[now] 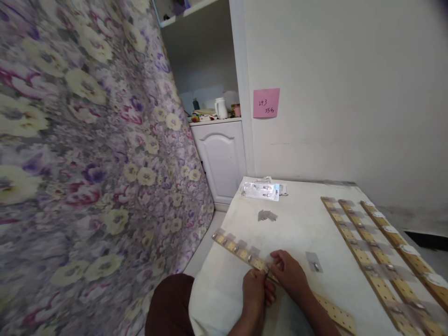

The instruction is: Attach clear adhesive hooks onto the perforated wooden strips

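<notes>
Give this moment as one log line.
left hand: at perforated pale-wood strip; right hand: beside left, at strip; grip: unclear; nearby: grey translucent square bearing metal piece

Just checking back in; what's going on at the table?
A person's left hand and right hand work at a perforated wooden strip; what they pinch is too small to make out. Small metal fittings line its left stretch. Another fitting lies on a translucent piece right of the hands, near three more strips.
</notes>
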Tool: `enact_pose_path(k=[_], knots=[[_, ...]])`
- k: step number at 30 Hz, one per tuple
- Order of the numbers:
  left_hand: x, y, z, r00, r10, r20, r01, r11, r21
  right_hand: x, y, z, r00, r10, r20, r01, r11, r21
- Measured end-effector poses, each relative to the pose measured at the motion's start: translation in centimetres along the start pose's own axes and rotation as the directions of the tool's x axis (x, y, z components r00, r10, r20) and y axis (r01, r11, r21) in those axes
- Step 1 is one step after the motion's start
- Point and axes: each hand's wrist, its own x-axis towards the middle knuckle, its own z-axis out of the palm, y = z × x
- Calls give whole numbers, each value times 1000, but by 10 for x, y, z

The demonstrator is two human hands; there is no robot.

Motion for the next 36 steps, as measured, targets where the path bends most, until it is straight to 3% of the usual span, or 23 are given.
enact_pose_path(k=[23,36], knots=[[-1,2,-1,1000,-2,31,1,1000,19,9,2,1,995,83,56,-83,997,3],[3,6,-2,992,-91,84,90,996,23,18,10,6,989,104,110,-109,993,41]])
